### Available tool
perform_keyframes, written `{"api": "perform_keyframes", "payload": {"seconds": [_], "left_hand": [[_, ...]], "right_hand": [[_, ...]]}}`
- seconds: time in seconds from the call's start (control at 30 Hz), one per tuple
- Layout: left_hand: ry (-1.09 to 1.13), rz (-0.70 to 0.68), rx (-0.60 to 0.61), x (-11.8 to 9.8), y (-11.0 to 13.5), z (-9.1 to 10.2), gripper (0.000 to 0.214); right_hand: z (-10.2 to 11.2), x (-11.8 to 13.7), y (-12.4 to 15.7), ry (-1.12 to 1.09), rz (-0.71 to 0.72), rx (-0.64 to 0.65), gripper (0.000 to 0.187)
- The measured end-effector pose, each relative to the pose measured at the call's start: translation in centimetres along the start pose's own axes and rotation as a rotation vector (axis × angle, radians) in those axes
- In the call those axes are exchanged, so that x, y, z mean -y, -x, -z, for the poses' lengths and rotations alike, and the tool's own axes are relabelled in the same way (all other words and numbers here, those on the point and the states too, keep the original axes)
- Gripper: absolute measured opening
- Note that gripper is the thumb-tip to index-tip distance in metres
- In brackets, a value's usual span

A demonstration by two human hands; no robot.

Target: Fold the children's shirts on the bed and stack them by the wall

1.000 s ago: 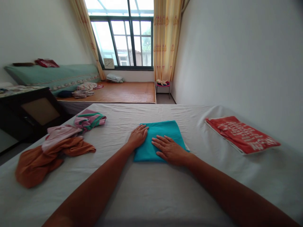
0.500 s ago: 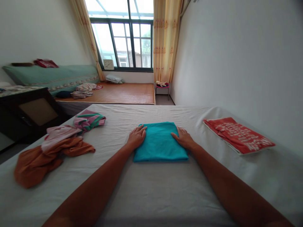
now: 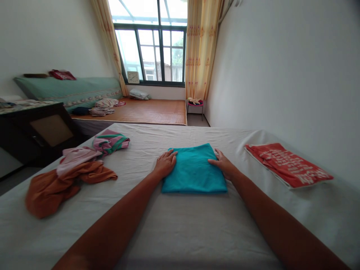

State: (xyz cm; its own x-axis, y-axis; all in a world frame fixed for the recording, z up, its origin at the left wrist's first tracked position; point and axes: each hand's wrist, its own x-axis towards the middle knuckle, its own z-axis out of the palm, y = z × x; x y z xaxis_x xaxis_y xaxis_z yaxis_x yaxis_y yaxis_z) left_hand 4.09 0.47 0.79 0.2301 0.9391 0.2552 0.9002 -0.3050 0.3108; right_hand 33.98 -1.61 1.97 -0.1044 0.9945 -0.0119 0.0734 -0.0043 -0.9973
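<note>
the blue cloth (image 3: 195, 170) is lying folded on the sheet (image 3: 180, 232), and we are resting our left hand (image 3: 165, 164), palm down and flat, across its left edge while we are touching its right edge with our right hand (image 3: 224, 165), the thumb lying on top, wide of the fingers. left of the blue cloth, the brown cloth (image 3: 50, 191), pink cloth (image 3: 75, 159) and striped cloth (image 3: 110, 142) are lying crumpled; right of it, the red cloth (image 3: 288, 164) is lying folded.
</note>
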Motion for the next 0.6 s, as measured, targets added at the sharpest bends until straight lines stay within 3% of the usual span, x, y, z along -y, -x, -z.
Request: {"api": "perform_keyframes", "payload": {"seconds": [0.13, 0.27, 0.47, 0.6], "left_hand": [[0.014, -0.004, -0.005, 0.0, 0.0, 0.1, 0.046], [0.026, -0.021, -0.02, -0.2, 0.0, 0.5, 0.045], [0.098, -0.01, -0.087, 0.6, -0.6, 0.5, 0.046], [0.058, -0.01, -0.068, 1.4, -1.2, 0.0, 0.047]], "right_hand": [[-0.3, 1.7, 0.9, -0.322, -0.233, 0.164, 0.074], [-0.8, 2.1, 1.6, -0.409, -0.326, 0.323, 0.055], [-1.7, 2.9, 2.3, -0.338, -0.196, 0.18, 0.043], [0.1, 5.9, 3.0, -0.359, -0.028, -0.003, 0.039]]}}
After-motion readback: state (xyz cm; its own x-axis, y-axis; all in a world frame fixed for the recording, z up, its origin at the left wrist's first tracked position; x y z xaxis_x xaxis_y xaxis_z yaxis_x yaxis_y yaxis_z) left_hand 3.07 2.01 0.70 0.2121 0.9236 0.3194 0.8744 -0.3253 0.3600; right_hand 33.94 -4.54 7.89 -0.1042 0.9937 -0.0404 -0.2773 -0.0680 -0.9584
